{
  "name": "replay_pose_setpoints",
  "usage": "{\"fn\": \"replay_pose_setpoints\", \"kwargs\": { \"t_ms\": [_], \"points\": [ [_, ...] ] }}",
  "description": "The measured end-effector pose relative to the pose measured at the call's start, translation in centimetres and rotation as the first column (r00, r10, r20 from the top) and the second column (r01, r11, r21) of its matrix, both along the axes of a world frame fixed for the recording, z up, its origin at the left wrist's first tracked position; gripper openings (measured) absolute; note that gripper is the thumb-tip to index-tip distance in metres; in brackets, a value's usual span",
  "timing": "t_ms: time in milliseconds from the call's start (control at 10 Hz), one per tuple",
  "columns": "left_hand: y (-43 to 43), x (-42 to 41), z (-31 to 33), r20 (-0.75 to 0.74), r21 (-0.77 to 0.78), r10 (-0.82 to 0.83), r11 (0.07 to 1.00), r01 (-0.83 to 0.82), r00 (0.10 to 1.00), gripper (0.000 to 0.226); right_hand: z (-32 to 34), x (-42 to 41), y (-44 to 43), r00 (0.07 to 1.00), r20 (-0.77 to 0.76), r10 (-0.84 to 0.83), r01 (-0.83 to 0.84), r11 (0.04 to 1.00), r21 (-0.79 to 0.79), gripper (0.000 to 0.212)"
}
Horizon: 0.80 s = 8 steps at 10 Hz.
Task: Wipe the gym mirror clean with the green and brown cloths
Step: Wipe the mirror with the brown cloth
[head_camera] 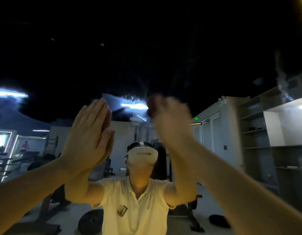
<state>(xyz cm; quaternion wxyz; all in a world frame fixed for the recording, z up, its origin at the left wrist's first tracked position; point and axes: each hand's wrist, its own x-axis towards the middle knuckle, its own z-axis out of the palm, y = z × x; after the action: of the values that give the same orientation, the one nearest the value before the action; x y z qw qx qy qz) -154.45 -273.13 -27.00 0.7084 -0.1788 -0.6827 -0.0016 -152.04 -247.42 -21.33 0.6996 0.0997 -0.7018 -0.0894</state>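
L hand flat on mirror; R hand grips brown cloth.

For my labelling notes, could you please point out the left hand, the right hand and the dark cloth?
left hand (87,134): head view, back of hand.
right hand (170,121): head view, blurred back of hand.
dark cloth (152,105): head view, bunch beyond fingers.

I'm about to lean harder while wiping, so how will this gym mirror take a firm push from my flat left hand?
Probably stiff: the left hand lies flat on the mirror, fingers straight, meeting its reflection with no visible bend. Likely slick, since it reflects clearly, so a palm may slide. Being glass, it may crack; press evenly.
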Motion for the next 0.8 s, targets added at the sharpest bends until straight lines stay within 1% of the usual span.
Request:
{"fn": "replay_pose_setpoints", "kwargs": {
  "t_ms": [100,200,300,400,500,600,700,800],
  "points": [
    [0.4,-0.7,0.3,0.019,0.022,0.086,0.996,-0.086,0.996,0.071,2.4,-0.1,10.6,0.986,-0.065,-0.153,0.117,0.916,-0.383,0.045],
    [0.5,-0.8,0.2,-0.013,0.021,0.079,0.997,-0.078,0.997,0.070,2.6,-1.0,10.1,0.982,-0.156,-0.103,-0.006,0.816,-0.579,0.046],
    [-0.2,-0.9,0.6,-0.012,-0.019,0.017,1.000,-0.017,1.000,0.064,3.0,-3.4,1.3,0.966,-0.219,-0.138,-0.013,0.818,-0.575,0.056],
    [-1.3,-0.3,0.9,0.041,0.051,-0.201,0.979,0.199,0.979,0.063,8.2,-32.7,-6.3,0.991,-0.091,-0.103,0.092,0.989,-0.116,0.098],
    [-1.6,0.6,0.7,0.034,0.191,-0.385,0.908,0.372,0.922,0.064,7.9,-37.0,-12.1,0.984,-0.114,0.138,-0.120,0.981,0.153,0.100],
    [-1.9,0.7,0.4,0.050,0.152,-0.338,0.933,0.327,0.940,0.065,2.5,-5.4,-3.8,0.991,-0.104,0.084,-0.072,0.991,0.113,0.049],
    [-2.6,0.5,0.1,0.068,0.068,-0.211,0.976,0.206,0.975,0.066,4.0,-0.6,6.1,0.966,-0.258,-0.016,-0.051,0.966,-0.254,0.033],
    [-2.8,0.2,0.1,0.037,-0.009,-0.087,0.996,0.088,0.996,0.064,4.1,-2.1,11.0,0.987,-0.151,-0.061,-0.035,0.825,-0.565,0.042]
  ]
}}
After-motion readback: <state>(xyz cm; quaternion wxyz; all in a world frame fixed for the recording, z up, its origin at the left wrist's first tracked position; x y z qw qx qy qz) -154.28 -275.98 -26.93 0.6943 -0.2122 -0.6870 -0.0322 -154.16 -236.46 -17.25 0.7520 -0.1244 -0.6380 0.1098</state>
